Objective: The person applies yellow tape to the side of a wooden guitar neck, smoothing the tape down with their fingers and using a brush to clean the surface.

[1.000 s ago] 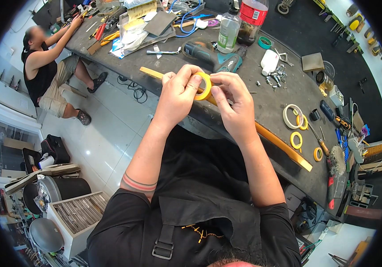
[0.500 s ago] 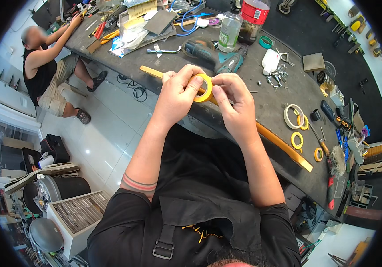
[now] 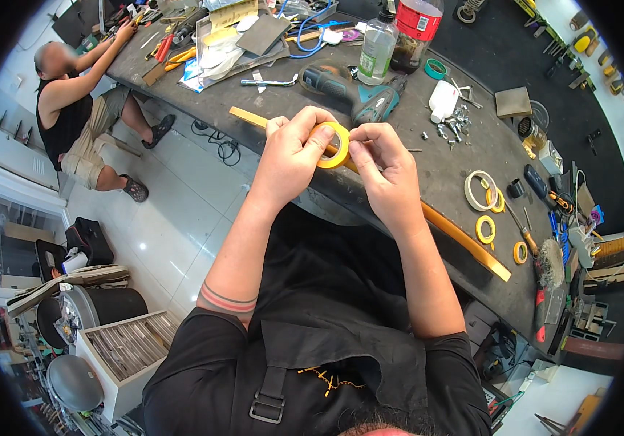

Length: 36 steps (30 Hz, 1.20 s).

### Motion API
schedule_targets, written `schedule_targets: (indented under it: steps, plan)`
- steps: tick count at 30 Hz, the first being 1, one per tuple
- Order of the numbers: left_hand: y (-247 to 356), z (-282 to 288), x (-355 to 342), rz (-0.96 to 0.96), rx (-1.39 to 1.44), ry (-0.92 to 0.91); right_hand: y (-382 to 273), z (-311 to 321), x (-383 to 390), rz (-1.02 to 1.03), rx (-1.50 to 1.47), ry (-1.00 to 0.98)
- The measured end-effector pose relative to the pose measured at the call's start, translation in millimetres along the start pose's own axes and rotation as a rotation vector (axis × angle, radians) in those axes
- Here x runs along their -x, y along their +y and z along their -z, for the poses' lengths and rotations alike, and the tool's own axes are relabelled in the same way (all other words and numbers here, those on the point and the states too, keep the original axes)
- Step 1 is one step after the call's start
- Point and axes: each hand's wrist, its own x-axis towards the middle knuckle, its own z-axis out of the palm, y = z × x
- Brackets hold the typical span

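My left hand (image 3: 288,154) is closed on a roll of yellow tape (image 3: 331,161), its thumb lying across the ring. At the roll's right edge, the thumb and forefinger of my right hand (image 3: 386,168) are pinched together. Whether a loose tape end is between them is too small to tell. Below both hands, a long yellow-orange piece (image 3: 464,240) runs along the near edge of the workbench (image 3: 268,102); my hands and right forearm cover its middle. Several more tape rolls lie to the right, among them a yellow one (image 3: 485,229) and a wider cream one (image 3: 472,190).
Beyond my hands are a teal cordless drill (image 3: 374,102), a clear bottle (image 3: 376,54), a dark bottle with a red label (image 3: 417,29), a white bottle (image 3: 442,100) and loose screws (image 3: 454,125). A brush (image 3: 549,263) lies far right. Another person (image 3: 72,109) sits at the far left.
The tape roll and my right fingers have shifted very slightly to the right. My left hand stays nearly in place on the roll.
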Motion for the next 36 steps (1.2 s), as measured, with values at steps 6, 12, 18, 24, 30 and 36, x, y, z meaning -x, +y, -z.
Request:
schedule_targets:
  steps: [6, 12, 18, 24, 30, 36]
  plan:
    - [2.2, -0.9, 1.0, -0.006, -0.027, 0.011, -1.7, 3.1, 0.9, -0.004, 0.061, -0.024]
    - [0.8, 0.8, 4.1, -0.017, -0.04, 0.012, -0.1, 6.6, -0.5, -0.026, 0.098, -0.1]
    - [-1.0, -0.2, 2.8, -0.048, -0.044, 0.024, -3.4, 6.4, -2.6, 0.01, 0.044, -0.11]
    - [2.8, 3.5, 3.0, 0.001, 0.006, 0.001, -2.2, 5.8, -0.2, 0.023, 0.076, -0.142]
    - [3.7, 5.1, 4.0, 0.001, -0.019, -0.007, -3.6, 7.1, 0.1, -0.104, 0.003, -0.166]
    - [3.8, 2.2, 1.9, 0.004, -0.013, -0.006, 4.0, 10.9, -1.8, -0.086, -0.038, -0.168]
